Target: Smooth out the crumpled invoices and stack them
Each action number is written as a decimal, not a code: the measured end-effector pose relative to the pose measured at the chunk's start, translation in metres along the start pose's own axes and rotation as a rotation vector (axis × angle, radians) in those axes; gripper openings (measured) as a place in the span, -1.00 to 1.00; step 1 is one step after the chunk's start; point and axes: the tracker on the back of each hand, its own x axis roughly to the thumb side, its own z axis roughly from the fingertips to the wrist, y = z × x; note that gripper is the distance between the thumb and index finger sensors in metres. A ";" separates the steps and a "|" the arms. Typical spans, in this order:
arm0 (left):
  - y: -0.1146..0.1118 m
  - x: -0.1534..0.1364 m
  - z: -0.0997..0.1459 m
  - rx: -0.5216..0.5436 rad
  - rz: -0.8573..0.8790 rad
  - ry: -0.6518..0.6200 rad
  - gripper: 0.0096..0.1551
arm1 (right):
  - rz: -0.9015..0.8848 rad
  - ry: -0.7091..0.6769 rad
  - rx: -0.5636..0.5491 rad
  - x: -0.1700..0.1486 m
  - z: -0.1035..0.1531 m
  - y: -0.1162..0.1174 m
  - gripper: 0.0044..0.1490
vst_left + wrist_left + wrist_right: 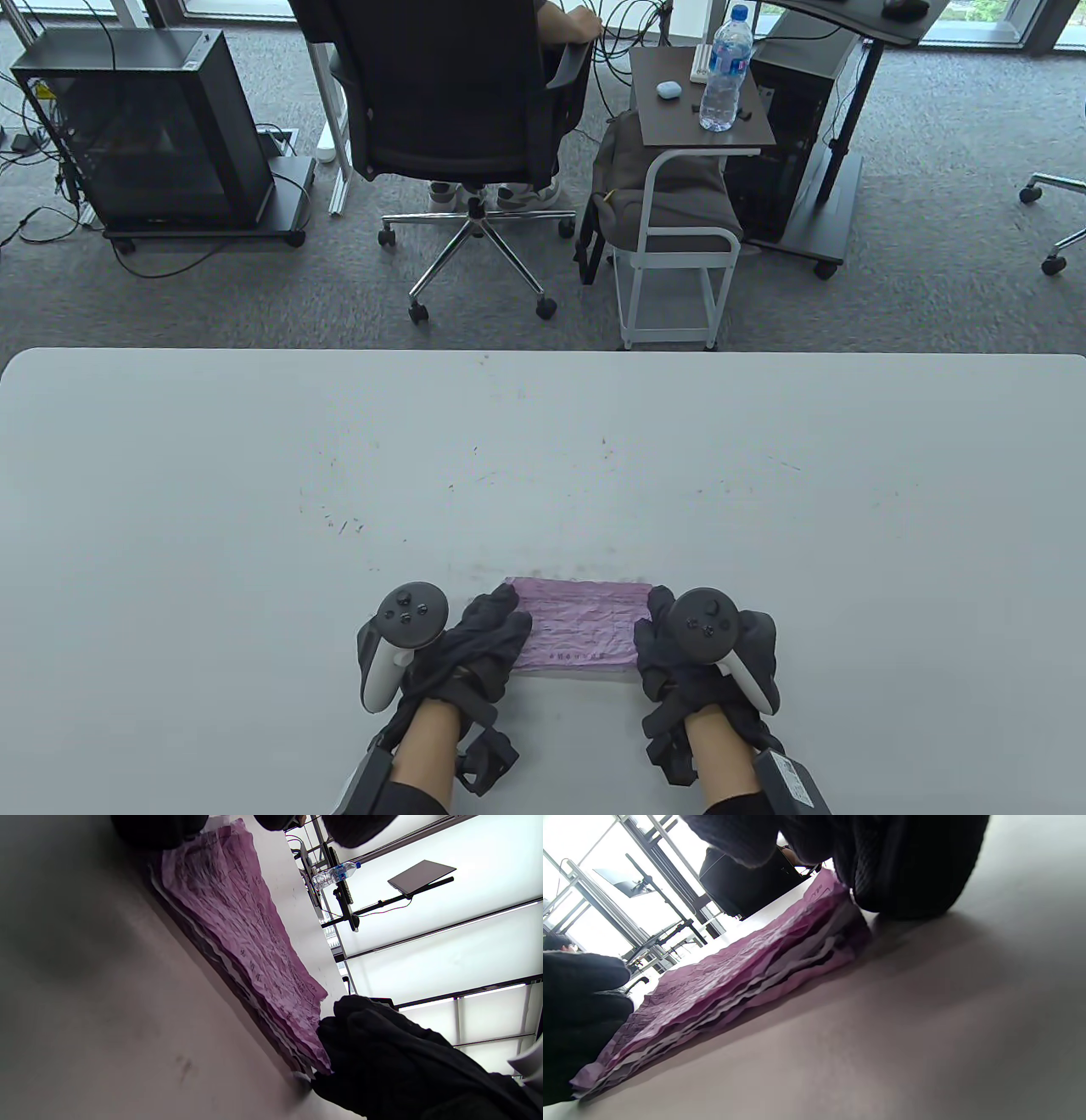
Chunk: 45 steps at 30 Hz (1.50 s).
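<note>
A stack of several wrinkled pink invoices [581,628] lies flat on the white table [543,475] near its front edge. My left hand [488,637] rests its fingers on the stack's left end. My right hand [670,654] has its fingers curled against the right end. The left wrist view shows the stack [237,921] running from my left fingers [152,832] to my right hand [382,1052]. The right wrist view shows the layered sheet edges [734,980] under my right fingers [903,866], with my left hand [577,1005] at the far end.
Past the table's far edge stand an office chair [458,93] with a seated person, a black computer case [144,127] and a small side table with a water bottle [725,72]. Only the stack lies on the table.
</note>
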 end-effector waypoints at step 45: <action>-0.057 0.064 0.007 -0.521 -0.497 -0.240 -0.30 | 0.542 -0.347 0.087 0.091 -0.047 -0.013 -0.24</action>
